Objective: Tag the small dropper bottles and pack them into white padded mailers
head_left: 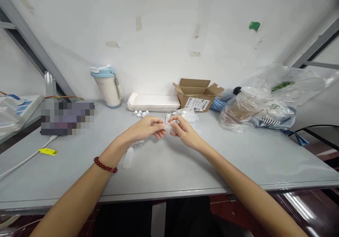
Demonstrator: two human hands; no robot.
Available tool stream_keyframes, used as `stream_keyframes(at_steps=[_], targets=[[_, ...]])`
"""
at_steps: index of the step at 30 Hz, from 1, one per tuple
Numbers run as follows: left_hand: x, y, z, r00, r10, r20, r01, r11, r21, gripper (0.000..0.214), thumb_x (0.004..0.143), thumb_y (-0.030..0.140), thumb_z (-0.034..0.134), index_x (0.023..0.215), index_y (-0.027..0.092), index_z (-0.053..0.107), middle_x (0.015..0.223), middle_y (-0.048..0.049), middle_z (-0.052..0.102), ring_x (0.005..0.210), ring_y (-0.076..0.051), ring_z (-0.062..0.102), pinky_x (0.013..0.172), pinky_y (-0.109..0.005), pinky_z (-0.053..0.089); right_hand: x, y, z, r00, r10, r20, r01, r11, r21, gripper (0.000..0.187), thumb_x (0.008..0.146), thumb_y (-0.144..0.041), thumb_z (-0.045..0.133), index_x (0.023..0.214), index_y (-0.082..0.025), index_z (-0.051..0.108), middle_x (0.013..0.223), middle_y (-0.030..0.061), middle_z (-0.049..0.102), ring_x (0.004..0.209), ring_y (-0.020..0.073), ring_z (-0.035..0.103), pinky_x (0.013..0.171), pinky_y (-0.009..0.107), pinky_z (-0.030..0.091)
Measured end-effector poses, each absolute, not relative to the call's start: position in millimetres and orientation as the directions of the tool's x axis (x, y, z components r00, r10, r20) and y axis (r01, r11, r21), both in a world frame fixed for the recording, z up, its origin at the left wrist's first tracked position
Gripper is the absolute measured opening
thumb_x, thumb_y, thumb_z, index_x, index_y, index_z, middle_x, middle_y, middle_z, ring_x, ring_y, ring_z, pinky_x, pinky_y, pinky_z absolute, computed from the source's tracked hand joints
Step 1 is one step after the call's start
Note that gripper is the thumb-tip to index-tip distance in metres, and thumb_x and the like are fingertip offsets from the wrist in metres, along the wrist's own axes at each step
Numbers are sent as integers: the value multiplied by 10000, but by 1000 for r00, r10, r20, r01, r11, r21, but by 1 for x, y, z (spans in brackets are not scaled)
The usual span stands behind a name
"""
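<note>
My left hand [152,127] and my right hand [184,131] meet above the middle of the table, each closed in a pinch. Between their fingertips is a small translucent white piece [167,127] with a thin strand; its exact kind is too small to tell. A white knob-like piece [168,117] shows just behind the fingertips. Several similar white pieces [140,114] with thin ends lie beyond my left hand. Clear plastic pieces [189,115] are heaped behind my right hand. A flat, clear plastic strip [128,158] lies by my left wrist, partly covered by it.
Along the wall stand a cream tumbler [108,89] with a blue lid, a stack of white packets [156,102] and an open cardboard box [197,96]. Plastic bags [254,110] sit at the right. A blurred-out dark item [69,117] and a white cable [29,163] lie left.
</note>
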State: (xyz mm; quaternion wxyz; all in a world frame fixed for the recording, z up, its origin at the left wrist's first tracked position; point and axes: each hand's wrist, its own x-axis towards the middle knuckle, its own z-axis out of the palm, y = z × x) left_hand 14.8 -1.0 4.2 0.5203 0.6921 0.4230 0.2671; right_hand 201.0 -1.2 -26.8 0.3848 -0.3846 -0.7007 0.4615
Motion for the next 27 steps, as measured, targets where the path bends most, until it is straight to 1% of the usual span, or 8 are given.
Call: stream_keyframes(at_steps=[4,7,9,12,14,18,21,27], targets=[[18,-1,-1,517,853,-69,292,-100,951,374,818,521,497,767,161,584,798,-56,643,685,-161,627,677,-324,528,199,-2,-27,-389,896,215,122,281,-952,239,871,-447,441,937,-218,458,608,-79,382,569,80,420,649,272,470],[20,1,-7,519,853,-52,352,-158,923,448,848,568,408,710,162,539,699,-34,603,590,-147,598,616,-304,501,198,-4,-26,-388,899,203,136,274,-952,223,874,-436,438,937,-223,453,640,-67,409,612,83,429,677,283,495],[22,2,-10,493,869,-43,414,-191,890,476,856,577,377,665,165,521,619,-12,565,520,-132,559,571,-285,467,198,-4,-27,-382,904,193,168,273,-947,203,877,-420,437,941,-227,452,632,-73,383,607,81,414,686,287,505],[25,2,-13,445,894,-50,463,-182,867,462,853,555,397,612,171,491,567,10,531,456,-111,505,519,-261,417,197,-2,-29,-351,920,175,173,247,-954,188,874,-406,441,938,-230,455,609,-84,335,575,73,372,650,255,497],[27,0,-12,431,902,-29,463,-193,865,450,855,525,408,575,177,460,554,15,523,458,-106,495,522,-253,406,196,0,-30,-324,935,144,141,199,-970,192,866,-410,446,917,-225,454,606,-84,339,547,65,355,569,207,456],[29,-4,-9,425,903,67,440,-271,856,359,838,464,480,616,183,467,541,30,514,512,-117,518,546,-244,405,195,3,-28,-302,953,33,58,53,-997,200,848,-416,463,868,-220,427,546,-104,284,445,44,278,424,149,270],[29,-6,-7,429,895,122,375,-299,877,271,792,428,567,697,177,528,598,25,552,563,-127,545,560,-245,427,197,3,-25,-327,945,-30,22,-24,-999,184,846,-400,459,872,-225,405,488,-125,222,404,39,222,408,151,179],[29,-4,-7,409,903,130,267,-255,929,249,740,405,640,728,156,635,710,-21,634,664,-148,600,649,-272,499,198,1,-25,-357,933,-38,-41,-57,-998,229,828,-439,476,867,-231,389,451,-127,269,391,40,189,412,165,123]])
